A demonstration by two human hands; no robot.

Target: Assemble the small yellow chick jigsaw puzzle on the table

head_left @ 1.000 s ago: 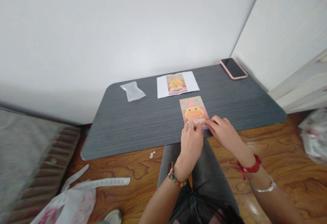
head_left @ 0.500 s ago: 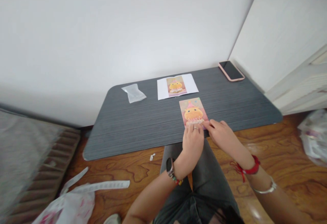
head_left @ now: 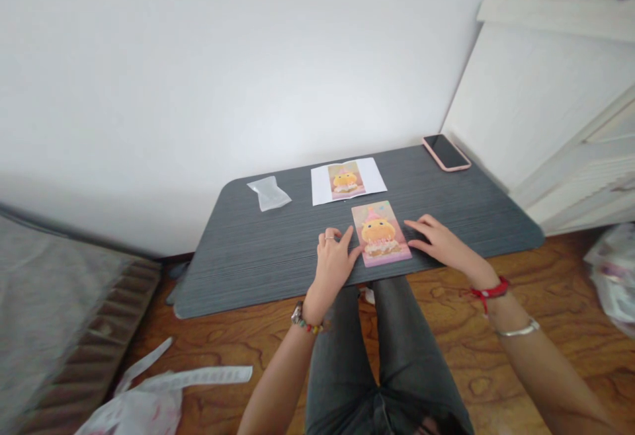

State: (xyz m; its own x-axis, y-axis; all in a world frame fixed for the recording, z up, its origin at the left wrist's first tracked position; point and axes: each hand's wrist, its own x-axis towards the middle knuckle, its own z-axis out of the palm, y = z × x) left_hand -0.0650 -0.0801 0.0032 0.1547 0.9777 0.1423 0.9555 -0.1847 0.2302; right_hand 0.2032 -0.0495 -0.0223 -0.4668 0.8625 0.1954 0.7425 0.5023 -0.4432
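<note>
A small picture card (head_left: pixel 381 233) with a yellow animal in a pink party hat behind a cake lies flat near the front edge of the dark grey table (head_left: pixel 258 250). My left hand (head_left: pixel 335 260) is beside the card's left edge, thumb and index finger apart with the tips at or very near that edge; its other fingers are curled. On the opposite side, my right hand (head_left: pixel 439 243) has its fingers spread, with the tips close to the card's right edge. Whether the fingertips touch the card I cannot tell. Behind it lies a creased white sheet (head_left: pixel 321 187) printed with the same picture.
A translucent plastic pouch (head_left: pixel 270 194) lies at the table's back left. At the back right is a phone (head_left: pixel 446 153) in a pink case, near a white cabinet (head_left: pixel 540 104). Plastic bags (head_left: pixel 143 412) and paper strips (head_left: pixel 203 375) lie on the wooden floor.
Both hands have come off the card's lower part and moved apart, left hand to its left side, right hand to its right. The whole card now shows. The view has tilted up slightly.
</note>
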